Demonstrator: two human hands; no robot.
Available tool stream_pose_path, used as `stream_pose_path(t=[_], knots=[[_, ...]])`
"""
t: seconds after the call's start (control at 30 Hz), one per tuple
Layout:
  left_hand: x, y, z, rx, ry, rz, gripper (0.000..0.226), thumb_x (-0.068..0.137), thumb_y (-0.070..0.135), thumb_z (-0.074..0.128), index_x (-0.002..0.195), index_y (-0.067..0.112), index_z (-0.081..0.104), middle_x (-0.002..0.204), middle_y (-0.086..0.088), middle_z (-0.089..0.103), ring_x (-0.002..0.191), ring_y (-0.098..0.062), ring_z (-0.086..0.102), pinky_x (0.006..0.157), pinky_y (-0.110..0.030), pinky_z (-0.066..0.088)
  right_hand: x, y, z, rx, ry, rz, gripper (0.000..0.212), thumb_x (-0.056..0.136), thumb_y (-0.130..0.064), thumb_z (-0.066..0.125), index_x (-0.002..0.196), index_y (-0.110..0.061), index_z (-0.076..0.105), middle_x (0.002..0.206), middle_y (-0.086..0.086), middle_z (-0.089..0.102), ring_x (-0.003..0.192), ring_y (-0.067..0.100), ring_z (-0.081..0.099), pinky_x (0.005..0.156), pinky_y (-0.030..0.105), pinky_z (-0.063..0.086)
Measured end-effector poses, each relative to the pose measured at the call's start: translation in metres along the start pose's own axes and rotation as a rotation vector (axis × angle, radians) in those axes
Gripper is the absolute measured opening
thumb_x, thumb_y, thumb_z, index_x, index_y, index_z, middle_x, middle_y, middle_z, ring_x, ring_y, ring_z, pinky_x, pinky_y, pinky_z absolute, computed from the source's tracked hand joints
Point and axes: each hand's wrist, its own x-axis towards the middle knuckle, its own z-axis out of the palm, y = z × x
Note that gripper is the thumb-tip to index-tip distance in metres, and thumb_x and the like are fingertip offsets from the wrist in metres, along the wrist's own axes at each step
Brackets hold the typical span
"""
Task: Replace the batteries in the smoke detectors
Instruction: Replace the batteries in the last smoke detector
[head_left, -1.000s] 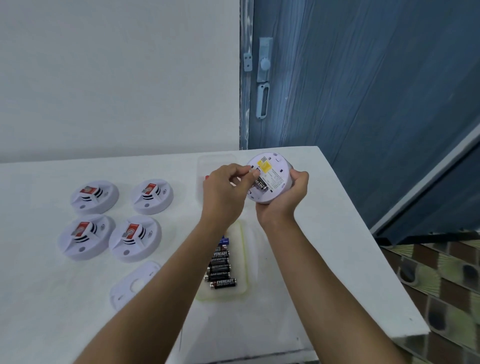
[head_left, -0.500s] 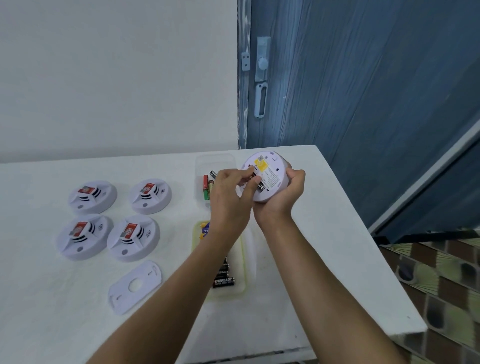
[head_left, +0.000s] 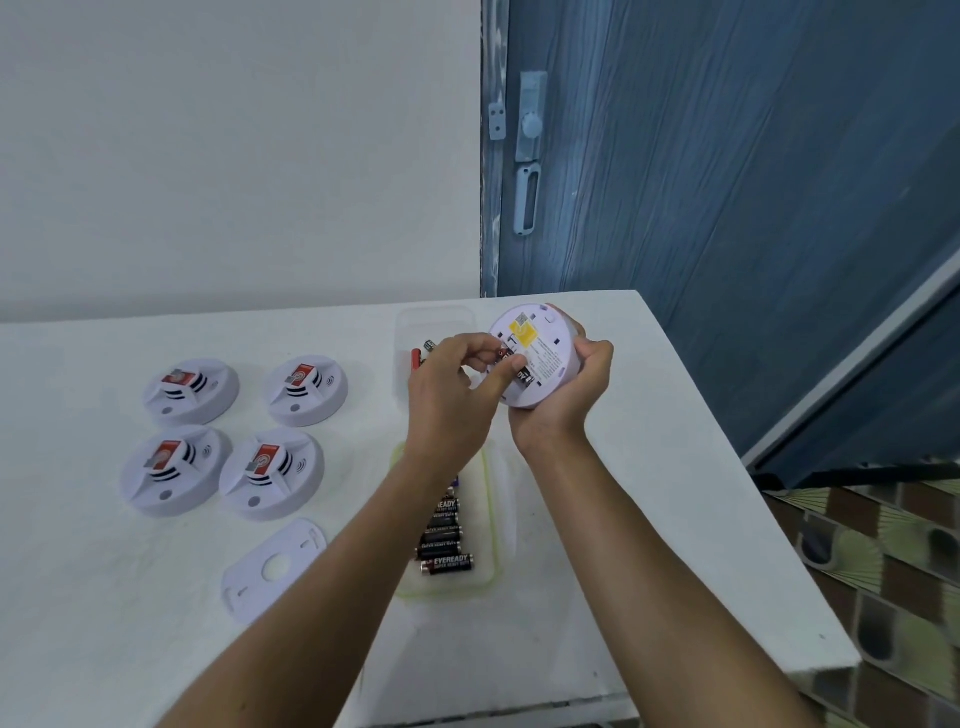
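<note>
A person's two bare arms reach forward over a white bench. The right hand grips a round white smoke detector from below, fingers curled round its rim, holding it above the bench and tilted so its labelled back faces the viewer. The left hand, just to the left of it, has its fingers curled, and its thumb and forefinger pinch a battery sitting in the detector's open back; the fingertips hide most of that battery. Just beyond the left hand lies a clear plastic box with a few loose batteries inside. Under the left wrist and forearm sits a shallow tray holding a row of black batteries laid side by side. Well to the left of the left hand, four other smoke detectors rest face up on the bench in two rows of two, each with a red label. Nearer the viewer than these, left of the left forearm, a flat white mounting plate lies on the bench. Beyond the right hand stands a blue door.
</note>
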Motion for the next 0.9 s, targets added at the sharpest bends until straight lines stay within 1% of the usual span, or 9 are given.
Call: stream_pose_path(t=[0.23, 0.4, 0.47, 0.53, 0.6, 0.67, 0.77, 0.83, 0.9], knots=[[-0.004, 0.001, 0.003, -0.012, -0.023, -0.014, 0.02, 0.084, 0.029, 0.075, 0.101, 0.019, 0.07, 0.089, 0.014, 0.067, 0.076, 0.012, 0.054, 0.069, -0.007, 0.041, -0.001, 0.003, -0.002, 0.011, 0.016, -0.018, 0.048, 0.081, -0.036, 0.035, 0.113, -0.013, 0.061, 0.099, 0.013, 0.063, 0.088, 0.028, 0.06, 0.067, 0.029, 0.051], [-0.009, -0.008, 0.008, 0.021, -0.029, -0.011, 0.019, 0.088, 0.031, 0.069, 0.099, 0.017, 0.075, 0.095, 0.008, 0.071, 0.085, -0.002, 0.06, 0.079, -0.018, 0.046, -0.001, 0.003, -0.004, -0.003, 0.006, -0.011, 0.044, 0.086, -0.034, 0.034, 0.113, -0.011, 0.059, 0.101, 0.014, 0.061, 0.089, 0.029, 0.059, 0.071, 0.033, 0.05], [-0.01, -0.011, 0.01, 0.077, -0.042, 0.046, 0.02, 0.091, 0.03, 0.066, 0.1, 0.014, 0.075, 0.095, 0.004, 0.069, 0.085, -0.005, 0.056, 0.076, -0.009, 0.04, 0.0, 0.003, -0.004, -0.017, 0.009, -0.018, 0.044, 0.086, -0.034, 0.034, 0.114, -0.011, 0.059, 0.1, 0.013, 0.061, 0.087, 0.027, 0.059, 0.068, 0.03, 0.051], [-0.01, -0.012, 0.01, 0.136, -0.059, 0.09, 0.022, 0.094, 0.028, 0.062, 0.104, 0.013, 0.074, 0.096, 0.002, 0.066, 0.086, -0.001, 0.051, 0.074, -0.001, 0.034, 0.002, 0.003, -0.004, -0.039, 0.017, -0.028, 0.045, 0.084, -0.035, 0.035, 0.112, -0.012, 0.061, 0.099, 0.013, 0.062, 0.089, 0.028, 0.059, 0.067, 0.028, 0.051], [-0.01, -0.013, 0.009, 0.171, -0.081, 0.123, 0.023, 0.096, 0.027, 0.059, 0.108, 0.013, 0.073, 0.098, 0.002, 0.063, 0.087, 0.002, 0.047, 0.074, -0.003, 0.033, 0.002, 0.004, -0.004, -0.052, 0.03, -0.026, 0.048, 0.077, -0.038, 0.038, 0.11, -0.013, 0.062, 0.099, 0.013, 0.062, 0.091, 0.029, 0.059, 0.068, 0.029, 0.05], [-0.008, -0.014, 0.008, 0.196, -0.118, 0.14, 0.024, 0.097, 0.025, 0.056, 0.112, 0.014, 0.071, 0.1, 0.003, 0.06, 0.095, -0.004, 0.049, 0.079, -0.01, 0.034, 0.004, 0.002, -0.003, -0.066, 0.034, -0.017, 0.049, 0.073, -0.038, 0.04, 0.109, -0.012, 0.062, 0.096, 0.012, 0.062, 0.088, 0.028, 0.06, 0.067, 0.029, 0.05], [0.004, -0.014, 0.001, 0.155, -0.246, 0.032, 0.025, 0.099, 0.025, 0.052, 0.112, 0.015, 0.07, 0.105, 0.007, 0.061, 0.104, -0.009, 0.053, 0.088, -0.017, 0.036, 0.008, -0.001, -0.003, -0.118, 0.053, -0.006, 0.05, 0.072, -0.037, 0.041, 0.111, -0.011, 0.06, 0.094, 0.011, 0.062, 0.083, 0.025, 0.06, 0.061, 0.026, 0.05], [0.019, -0.015, -0.008, -0.005, -0.339, -0.098, 0.027, 0.1, 0.024, 0.049, 0.107, 0.015, 0.073, 0.101, 0.006, 0.068, 0.094, -0.007, 0.058, 0.083, -0.018, 0.039, 0.011, -0.003, -0.005, -0.139, 0.072, 0.002, 0.047, 0.074, -0.037, 0.041, 0.109, -0.012, 0.06, 0.091, 0.01, 0.062, 0.08, 0.024, 0.059, 0.061, 0.026, 0.048], [0.036, -0.019, -0.016, -0.078, -0.312, -0.163, 0.028, 0.099, 0.016, 0.046, 0.104, 0.014, 0.074, 0.092, 0.002, 0.07, 0.079, -0.007, 0.061, 0.072, -0.016, 0.045, 0.015, -0.005, -0.008, -0.143, 0.088, 0.013, 0.037, 0.084, -0.035, 0.039, 0.104, -0.013, 0.061, 0.086, 0.006, 0.063, 0.079, 0.023, 0.058, 0.062, 0.025, 0.046]])
